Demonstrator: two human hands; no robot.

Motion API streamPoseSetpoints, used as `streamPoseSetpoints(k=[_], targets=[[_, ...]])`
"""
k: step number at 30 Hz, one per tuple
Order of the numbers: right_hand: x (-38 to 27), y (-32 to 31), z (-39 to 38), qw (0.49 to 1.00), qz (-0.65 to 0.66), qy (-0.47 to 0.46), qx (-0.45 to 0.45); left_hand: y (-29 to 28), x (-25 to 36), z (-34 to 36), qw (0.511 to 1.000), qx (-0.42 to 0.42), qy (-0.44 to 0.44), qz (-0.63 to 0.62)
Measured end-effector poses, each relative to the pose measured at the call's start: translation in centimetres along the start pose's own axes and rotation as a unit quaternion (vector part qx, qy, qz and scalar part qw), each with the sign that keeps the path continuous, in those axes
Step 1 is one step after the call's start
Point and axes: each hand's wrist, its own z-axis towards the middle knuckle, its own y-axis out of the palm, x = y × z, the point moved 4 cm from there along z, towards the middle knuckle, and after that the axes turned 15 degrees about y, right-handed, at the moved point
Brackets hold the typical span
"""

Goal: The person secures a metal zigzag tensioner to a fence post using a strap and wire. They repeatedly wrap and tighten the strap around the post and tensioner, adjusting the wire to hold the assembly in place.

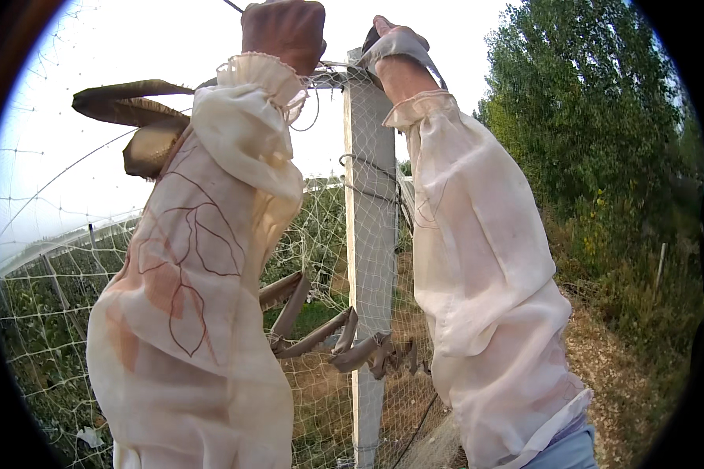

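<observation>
Both my arms, in loose cream sleeves, reach up to the top of a pale square post (pixel 370 234). My left hand (pixel 284 35) is closed in a fist left of the post top, back toward me, its fingertips hidden. A brown fabric-like strip (pixel 137 103) loops out to the left behind that wrist and seems to lead into the fist. My right hand (pixel 403 48) is closed just right of the post top, with a grey length of strip (pixel 407 44) drawn across it. More crumpled strip (pixel 313 338) dangles in zigzags between my forearms, in front of the post.
Pale netting (pixel 47 313) spreads left of the post and over it. Wire (pixel 368 168) is wound round the post, and a thin wire loop hangs beside my left cuff. Leafy trees (pixel 587 102) stand at the right, above a path (pixel 610 375) strewn with dry leaves.
</observation>
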Motion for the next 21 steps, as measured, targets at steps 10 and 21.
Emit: streamPoseSetpoints(k=[10, 21], targets=[[8.8, -6.9, -11.1, 0.942, -0.275, -0.191, -0.023, 0.4, -0.9, -1.4, 0.989, 0.137, 0.046, 0.037], [0.2, -9.2, -19.0, 0.800, -0.399, -0.448, 0.010, -0.2, 0.0, 0.0, 0.997, 0.071, 0.034, 0.007]])
